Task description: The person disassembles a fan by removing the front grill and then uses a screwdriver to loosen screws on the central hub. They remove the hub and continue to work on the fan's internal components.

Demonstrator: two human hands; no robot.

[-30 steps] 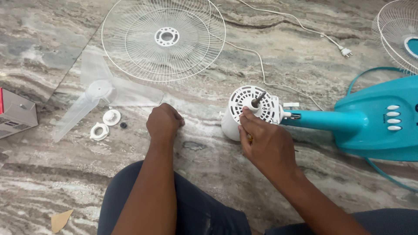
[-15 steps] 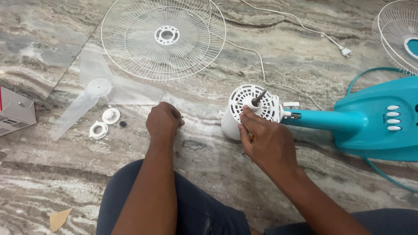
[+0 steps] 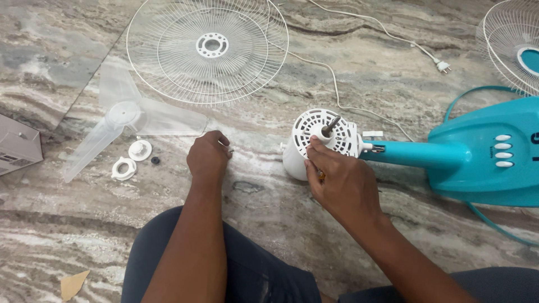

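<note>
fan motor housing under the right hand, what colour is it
White, with a vented face, seen in the head view: the motor housing under the right hand.

I see only a polished marble floor (image 3: 67, 45) veined grey, brown and cream, evenly lit, with a softer sheen toward its upper left corner.

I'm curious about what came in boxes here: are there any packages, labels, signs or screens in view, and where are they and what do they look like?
Box: at the left edge on the marbled floor, only partly in view; rectangular, pale grey-white, with small dark print on its side.
Button panel: on the teal fan base at right; four white oval buttons in a column, with small marks beside them.
No signs or screens show.
</note>
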